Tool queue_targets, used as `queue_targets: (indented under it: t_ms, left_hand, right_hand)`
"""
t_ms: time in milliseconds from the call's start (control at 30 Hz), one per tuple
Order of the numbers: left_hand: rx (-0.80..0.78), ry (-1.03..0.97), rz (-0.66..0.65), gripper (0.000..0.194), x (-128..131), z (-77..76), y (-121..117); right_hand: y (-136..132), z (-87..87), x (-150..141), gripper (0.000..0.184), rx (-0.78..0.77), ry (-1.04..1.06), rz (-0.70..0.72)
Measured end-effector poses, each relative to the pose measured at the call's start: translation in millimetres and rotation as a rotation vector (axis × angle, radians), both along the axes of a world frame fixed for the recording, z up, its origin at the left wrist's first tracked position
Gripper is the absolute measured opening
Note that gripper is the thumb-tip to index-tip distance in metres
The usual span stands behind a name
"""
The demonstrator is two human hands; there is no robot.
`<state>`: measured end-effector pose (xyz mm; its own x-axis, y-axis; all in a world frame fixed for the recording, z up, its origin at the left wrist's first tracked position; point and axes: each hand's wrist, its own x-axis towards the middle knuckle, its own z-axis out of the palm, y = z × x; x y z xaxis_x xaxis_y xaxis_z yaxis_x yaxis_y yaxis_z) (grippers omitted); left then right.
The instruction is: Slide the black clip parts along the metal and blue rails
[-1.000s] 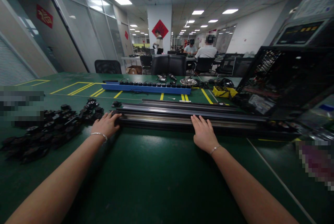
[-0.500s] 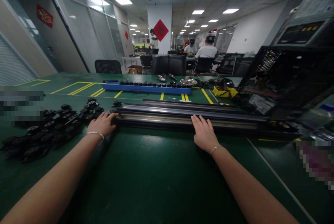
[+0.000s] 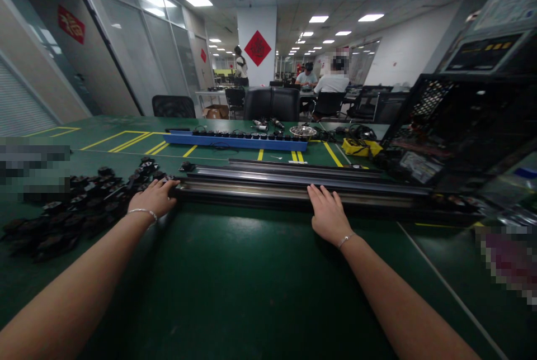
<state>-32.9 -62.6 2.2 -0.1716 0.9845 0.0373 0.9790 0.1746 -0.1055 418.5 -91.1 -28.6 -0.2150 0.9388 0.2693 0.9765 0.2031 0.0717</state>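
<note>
Across the green table lies a long, dark metal rail point(image 3: 251, 192) with a shiny channel. My left hand point(image 3: 151, 201) is at its left end, fingers on top and thumb at the front side, closed around that end. Whether a small part is also under those fingers is hidden. My right hand point(image 3: 329, 214) rests with outstretched fingers on the rail, right of its middle. Just behind runs a second shiny rail point(image 3: 293, 177), with a small black piece point(image 3: 187, 166) at its left end. A heap of small black parts point(image 3: 90, 200) lies left of my left hand.
Farther back stands a blue tray point(image 3: 235, 141) holding several black parts. Behind it are a metal bowl point(image 3: 302, 132) and a yellow-and-black object point(image 3: 361, 147). An opened computer case point(image 3: 465, 119) rises at the right. People sit and stand in the background.
My left hand has shifted a little to the left, and more of the channel's left part shows. My right hand stays in place. A person in the background has moved slightly left.
</note>
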Motion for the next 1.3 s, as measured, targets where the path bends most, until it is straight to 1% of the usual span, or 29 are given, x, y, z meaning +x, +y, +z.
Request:
queue_targets:
  t_ms: [300, 467, 533, 667, 867, 1000, 1067, 1167, 1233, 1300]
  left_hand:
    - [0.002, -0.024, 0.088, 0.054, -15, -6.4, 1]
    - [0.033, 0.007, 0.071, 0.053, -16, -8.9, 1]
    - [0.056, 0.023, 0.088, 0.052, -18, -10.3, 2]
    - [0.074, 0.045, 0.136, 0.052, -29, -13.7, 1]
    - [0.055, 0.093, 0.196, 0.057, -48, -18.5, -9]
    - [0.024, 0.126, 0.241, 0.054, -56, -22.9, -12]
    - [0.002, 0.119, 0.259, 0.053, -60, -25.9, -11]
    - [-0.008, 0.091, 0.237, 0.052, -69, -31.8, -9]
    - [-0.003, 0.068, 0.216, 0.052, -76, -35.3, -8]
    - [0.011, 0.050, 0.202, 0.049, -80, -36.9, -7]
  right_hand:
    - [1, -0.8, 0, 0.069, 0.012, 0.004, 0.002]
    - [1, -0.4, 0, 0.070, 0.002, 0.017, -0.004]
    - [1, -0.6, -1, 0.069, 0.000, 0.019, -0.006]
    - [1, -0.8, -1, 0.069, -0.002, 0.027, -0.004]
    - [-1, -1.4, 0, 0.070, 0.011, 0.055, 0.007]
    - [1, -3.3, 4, 0.068, 0.085, 0.126, 0.063]
    - [6, -1.5, 13, 0.061, 0.160, 0.189, 0.067]
    - [16, 5.3, 46, 0.052, 0.297, 0.260, -0.039]
    - [20, 8.9, 79, 0.051, 0.379, 0.289, -0.199]
    - [19, 8.2, 117, 0.053, 0.458, 0.328, -0.419]
